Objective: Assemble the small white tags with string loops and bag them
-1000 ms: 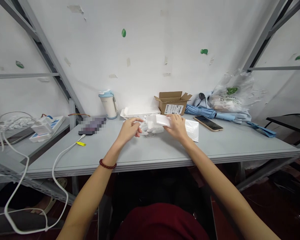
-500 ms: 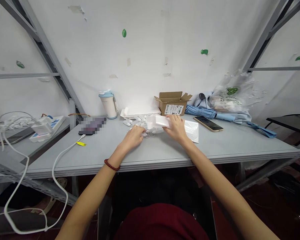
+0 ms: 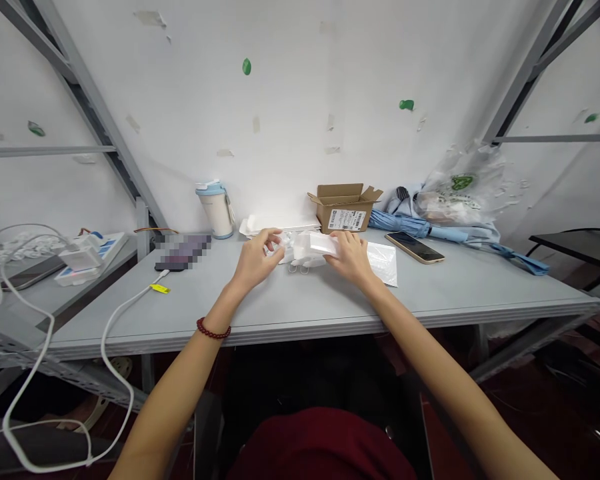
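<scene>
My right hand [image 3: 353,257] is wrapped round a small white box [image 3: 323,245], holding it tilted over the table with its open flap end towards my left hand. My left hand [image 3: 257,259] is raised just left of the box, thumb and fingers curled together. Something whitish shows at its fingertips, too small and blurred to name. Below the box, thin white cables [image 3: 299,269] lie looped on the tabletop, partly hidden by the box and fingers. Under my right hand sits a white bubble-wrap pouch [image 3: 383,264], its left part covered.
An open cardboard box [image 3: 344,212] and a flat white carton [image 3: 280,225] stand against the wall. A tumbler [image 3: 216,210] and a blurred phone [image 3: 184,252] are at left, with a white charging cable [image 3: 109,340]. Another phone [image 3: 414,247] and a folded blue umbrella [image 3: 405,223] lie at right.
My left hand has come up off the loose cables and moved slightly left, its fingers curling. My right hand keeps hold of the white box, almost in place.
</scene>
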Demonstrator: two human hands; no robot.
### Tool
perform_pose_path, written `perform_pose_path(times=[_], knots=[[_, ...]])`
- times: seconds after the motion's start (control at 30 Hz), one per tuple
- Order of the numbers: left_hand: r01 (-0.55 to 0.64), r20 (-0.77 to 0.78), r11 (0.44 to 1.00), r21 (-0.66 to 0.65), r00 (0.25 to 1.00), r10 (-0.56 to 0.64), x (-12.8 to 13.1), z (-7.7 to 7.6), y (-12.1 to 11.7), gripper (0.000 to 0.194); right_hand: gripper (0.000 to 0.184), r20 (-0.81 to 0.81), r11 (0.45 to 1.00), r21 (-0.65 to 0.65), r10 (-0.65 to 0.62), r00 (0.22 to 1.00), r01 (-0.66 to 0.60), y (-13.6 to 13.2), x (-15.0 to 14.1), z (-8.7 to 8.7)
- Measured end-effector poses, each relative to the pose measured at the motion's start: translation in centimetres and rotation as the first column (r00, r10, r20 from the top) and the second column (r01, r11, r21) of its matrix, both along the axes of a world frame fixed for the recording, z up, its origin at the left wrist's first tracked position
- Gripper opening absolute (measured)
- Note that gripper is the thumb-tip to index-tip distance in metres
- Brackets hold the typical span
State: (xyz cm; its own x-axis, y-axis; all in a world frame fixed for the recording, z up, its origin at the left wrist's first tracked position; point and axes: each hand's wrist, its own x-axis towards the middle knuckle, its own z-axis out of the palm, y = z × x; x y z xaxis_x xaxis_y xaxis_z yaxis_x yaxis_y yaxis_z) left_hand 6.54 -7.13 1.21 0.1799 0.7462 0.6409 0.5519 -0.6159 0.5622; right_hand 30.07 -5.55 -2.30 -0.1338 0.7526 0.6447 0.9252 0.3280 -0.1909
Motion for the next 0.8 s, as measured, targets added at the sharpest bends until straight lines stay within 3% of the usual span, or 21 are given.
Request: perform_pose_path(times=[0.13,0.3,0.57,0.67,0.8], knots=[[0.029,0.328,0.999,-0.026,0.944,-0.019,0.8,0.4,-0.4,0.040,0.038,0.023,1.000,-0.002,-0.002,1.000,0.002,0.0,0.0,0.0],[0.088,0.464,0.992,-0.095,0.885,-0.034,1.5,-0.4,0.0,0.032,0.038,-0.012,0.998,0.023,0.051,0.999,-0.051,0.1,0.0,-0.1],[0.137,0.457,0.972,-0.191,0.889,-0.036,2.1,-1.6,0.1,0.025,0.038,-0.037,0.991,0.036,0.128,0.991,-0.127,-0.3,-0.5,0.2],[0.074,0.360,0.981,-0.181,0.933,-0.004,2.3,-1.6,-0.2,0.015,0.038,-0.033,0.986,0.036,0.162,0.986,-0.161,-0.6,-0.7,0.4],[-0.082,0.210,0.996,-0.021,0.974,0.084,2.5,-1.7,-0.5,0.008,0.037,-0.017,0.985,0.044,0.166,0.986,-0.166,-0.8,-0.9,0.5]])
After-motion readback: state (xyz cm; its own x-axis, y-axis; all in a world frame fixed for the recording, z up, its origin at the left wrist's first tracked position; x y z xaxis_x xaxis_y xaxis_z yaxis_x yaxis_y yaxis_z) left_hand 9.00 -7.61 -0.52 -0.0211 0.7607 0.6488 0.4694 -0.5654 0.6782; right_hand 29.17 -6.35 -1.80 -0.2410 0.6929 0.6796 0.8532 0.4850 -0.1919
